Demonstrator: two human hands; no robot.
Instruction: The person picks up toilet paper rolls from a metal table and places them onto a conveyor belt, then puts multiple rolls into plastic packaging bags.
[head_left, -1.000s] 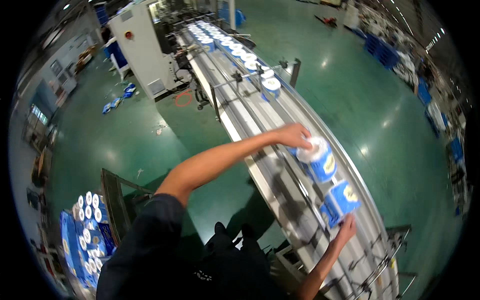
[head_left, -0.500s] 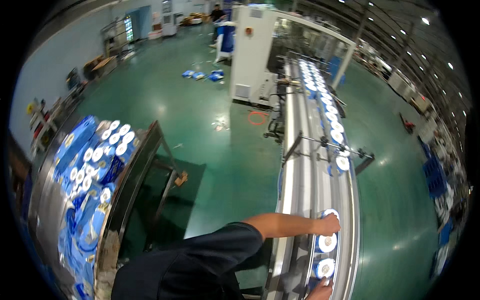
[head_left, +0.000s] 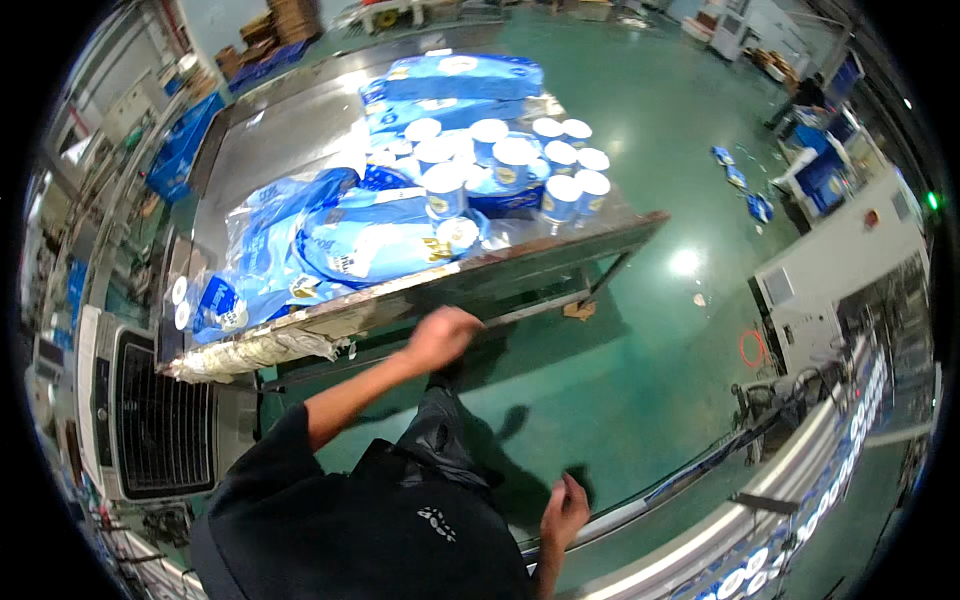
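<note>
My left hand (head_left: 443, 338) hangs in front of the near edge of a metal table (head_left: 290, 125), its fingers curled in, with nothing visible in them. Lower and to the right, my right hand (head_left: 567, 512) hangs beside the conveyor (head_left: 640, 540), fingers loosely bent and partly apart, holding nothing I can see. On the table stand several white-topped rolls (head_left: 512, 160) in blue printed wrap. Blue plastic packs (head_left: 375, 240) lie crumpled at the table's near left, and longer blue packs (head_left: 460, 78) are stacked behind the rolls.
More white-topped rolls (head_left: 745, 575) line the conveyor at lower right, leading to a white machine cabinet (head_left: 850, 270). A grey unit with a black grille (head_left: 165, 415) stands at the left. An orange hose (head_left: 752, 348) and blue scraps (head_left: 760, 207) lie on the green floor. Another person (head_left: 808, 92) is far right.
My view has swung left from the conveyor to the table. Both hands have come away from the rolls on the conveyor, and the left is now near the table edge.
</note>
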